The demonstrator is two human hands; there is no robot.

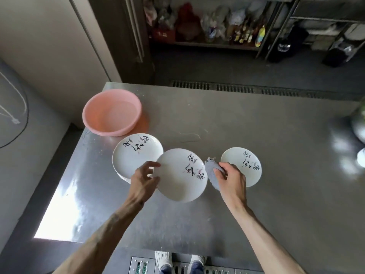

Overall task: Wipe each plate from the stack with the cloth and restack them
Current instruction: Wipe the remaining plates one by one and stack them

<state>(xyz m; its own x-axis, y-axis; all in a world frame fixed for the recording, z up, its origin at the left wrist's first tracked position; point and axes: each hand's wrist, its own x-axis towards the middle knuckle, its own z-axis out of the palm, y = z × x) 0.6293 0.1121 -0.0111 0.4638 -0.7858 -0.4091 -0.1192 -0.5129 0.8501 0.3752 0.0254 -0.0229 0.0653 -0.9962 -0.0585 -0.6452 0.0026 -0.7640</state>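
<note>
A white plate with black calligraphy [178, 176] is held tilted above the steel table, gripped at its left rim by my left hand [145, 177]. My right hand [230, 177] clutches a pale blue-grey cloth [212, 171] at the plate's right edge. A stack of matching plates [134, 155] sits to the left, partly behind the held plate. Another single white plate [242, 165] lies on the table to the right, partly hidden by my right hand.
A pink plastic basin [111, 113] stands at the table's back left corner. The steel table [256, 135] stretches out to the right, with shiny metal items [359, 133] at its far right edge. Shelves of bottles stand beyond a floor drain.
</note>
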